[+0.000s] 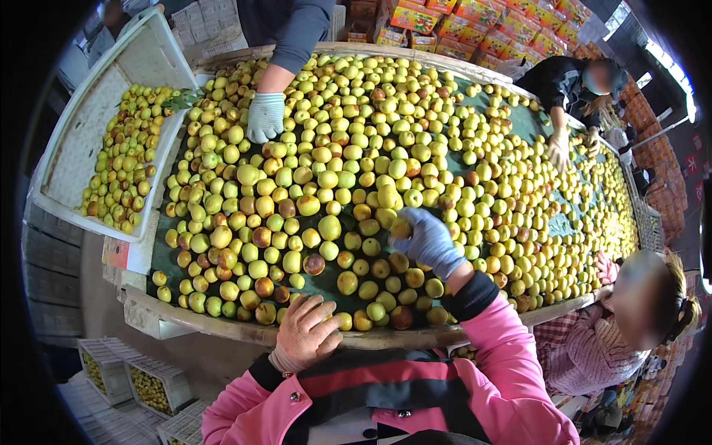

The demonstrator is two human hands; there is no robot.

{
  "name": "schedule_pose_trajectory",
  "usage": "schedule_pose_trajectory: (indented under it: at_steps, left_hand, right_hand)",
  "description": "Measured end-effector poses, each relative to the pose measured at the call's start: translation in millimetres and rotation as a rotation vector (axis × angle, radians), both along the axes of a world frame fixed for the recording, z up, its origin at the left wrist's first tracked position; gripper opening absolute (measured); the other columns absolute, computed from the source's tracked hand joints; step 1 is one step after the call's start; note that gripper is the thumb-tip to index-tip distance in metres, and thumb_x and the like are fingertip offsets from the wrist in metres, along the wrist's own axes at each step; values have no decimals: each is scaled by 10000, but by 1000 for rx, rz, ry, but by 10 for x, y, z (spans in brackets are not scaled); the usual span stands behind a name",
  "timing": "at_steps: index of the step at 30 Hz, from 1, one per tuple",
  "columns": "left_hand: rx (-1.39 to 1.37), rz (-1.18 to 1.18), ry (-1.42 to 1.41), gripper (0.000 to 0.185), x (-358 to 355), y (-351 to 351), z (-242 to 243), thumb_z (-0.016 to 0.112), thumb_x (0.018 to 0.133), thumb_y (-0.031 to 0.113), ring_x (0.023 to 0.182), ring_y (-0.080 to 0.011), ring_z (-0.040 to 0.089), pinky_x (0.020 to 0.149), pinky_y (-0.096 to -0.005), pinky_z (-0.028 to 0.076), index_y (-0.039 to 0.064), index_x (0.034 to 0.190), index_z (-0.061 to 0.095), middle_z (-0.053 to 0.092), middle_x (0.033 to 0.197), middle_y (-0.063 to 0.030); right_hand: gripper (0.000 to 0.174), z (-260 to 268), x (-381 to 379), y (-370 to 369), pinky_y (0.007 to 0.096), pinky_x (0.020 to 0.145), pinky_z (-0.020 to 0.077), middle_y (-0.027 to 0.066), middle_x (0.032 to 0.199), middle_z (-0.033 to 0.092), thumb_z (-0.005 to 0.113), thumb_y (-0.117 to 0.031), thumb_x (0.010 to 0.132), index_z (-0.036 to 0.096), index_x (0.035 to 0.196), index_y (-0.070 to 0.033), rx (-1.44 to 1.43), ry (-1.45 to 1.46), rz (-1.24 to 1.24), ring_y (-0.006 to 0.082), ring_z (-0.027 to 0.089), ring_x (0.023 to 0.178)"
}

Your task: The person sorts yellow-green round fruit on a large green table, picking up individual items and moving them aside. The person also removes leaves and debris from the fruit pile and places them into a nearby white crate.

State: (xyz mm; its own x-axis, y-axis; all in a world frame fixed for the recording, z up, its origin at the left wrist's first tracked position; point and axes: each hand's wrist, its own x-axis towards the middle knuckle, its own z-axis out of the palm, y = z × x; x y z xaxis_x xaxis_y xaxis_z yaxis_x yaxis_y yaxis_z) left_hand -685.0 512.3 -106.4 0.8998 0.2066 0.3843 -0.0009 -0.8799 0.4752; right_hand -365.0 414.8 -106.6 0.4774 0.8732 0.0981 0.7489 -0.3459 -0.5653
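Green-yellow jujubes (pixel 328 228), many with brown-red patches, lie spread over a sorting table with a dark green surface (pixel 325 281). My right hand (pixel 431 245), in a blue-grey glove, is over the middle of the near half. A jujube (pixel 401 228) sits between its thumb and fingers, partly covered by them. My left hand (pixel 309 331), in a worn, stained glove, rests palm down on the table's wooden near rim (pixel 411 337). Its fingers are slightly apart and touch or nearly touch the closest jujubes. Nothing shows in that hand.
A white plastic crate (pixel 72 161) of jujubes tilts at the table's left end. Across from me, a co-worker's gloved hand (pixel 266 118) reaches in. Two more people work on the right. Filled crates (pixel 153 386) stand on the floor lower left; printed cartons (pixel 473 25) are stacked behind.
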Motion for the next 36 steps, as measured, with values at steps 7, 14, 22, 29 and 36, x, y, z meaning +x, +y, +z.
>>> schedule_pose_trajectory:
  at_steps: [7, 14, 22, 29, 36]
  left_hand:
    - [55, -57, -18, 324, 30, 92, 13, 770, 660, 228, 1045, -273, 633, 923, -460, 520, 151, 961, 679, 652, 1092, -42]
    - [21, -29, -30, 253, -34, 159, -10, 745, 650, 219, 962, -279, 654, 862, -455, 532, 140, 878, 668, 666, 999, -47]
    - [59, -14, -57, 243, -96, 218, -103, 737, 674, 217, 982, -304, 648, 879, -471, 534, 128, 890, 669, 671, 1042, -66]
    - [-18, -62, -115, 237, -181, 326, -146, 725, 739, 239, 1001, -340, 644, 934, -506, 508, 87, 919, 704, 680, 1055, -115]
    - [11, -70, -87, 229, -280, 369, -124, 698, 820, 272, 1112, -307, 602, 1019, -491, 463, 107, 978, 709, 655, 1141, -81]
  right_hand:
    - [692, -91, 1332, 1105, 358, 900, 527, 183, 1131, 710, 799, -383, 789, 592, 1279, 60, 258, 406, -477, 264, 685, 1026]
    - [507, -137, 1605, 1783, 345, 860, 523, 89, 1156, 703, 782, -450, 795, 740, 1150, -89, -167, 660, -252, 219, 650, 1001]
    - [551, 234, 1027, 1364, 367, 941, 500, 68, 1196, 702, 737, -537, 773, 732, 1172, -155, -561, 498, 43, 239, 639, 1088]
    - [470, 400, 150, 87, 374, 911, 514, 159, 1177, 625, 727, -282, 847, 595, 1232, -47, 150, 1038, -266, 343, 612, 1068]
    - [382, 229, -194, -2680, 303, 925, 481, 95, 1158, 659, 647, -205, 902, 602, 1238, -28, 14, 1124, 142, 196, 616, 1033]
